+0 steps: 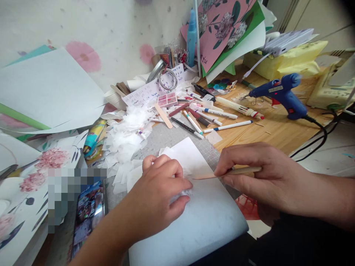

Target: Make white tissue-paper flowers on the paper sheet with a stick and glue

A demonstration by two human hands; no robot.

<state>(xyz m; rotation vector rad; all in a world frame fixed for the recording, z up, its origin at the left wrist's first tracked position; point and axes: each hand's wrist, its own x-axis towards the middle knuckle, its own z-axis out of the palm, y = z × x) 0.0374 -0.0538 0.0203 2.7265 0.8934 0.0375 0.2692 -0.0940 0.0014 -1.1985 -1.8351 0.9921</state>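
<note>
My right hand [257, 173] grips a thin wooden craft stick [206, 176] between thumb and fingers, its narrow tip pointing left. The tip is close to the fingertips of my left hand [163, 184]. That hand has its fingers curled over a large white paper [177, 232], with thumb and forefinger around a small pale crumpled paper piece [186, 192]. Most of this piece is hidden by the fingers. Under the hands the white paper lies on a grey cutting mat [177, 142], bending down at the near edge.
Loose white paper pieces [124, 136] are heaped left of the mat. Behind lie several markers [219, 112], another craft stick [163, 116] and a pink palette [167, 99]. A blue glue gun [280, 92] with a black cord stands right. A phone [89, 214] lies left.
</note>
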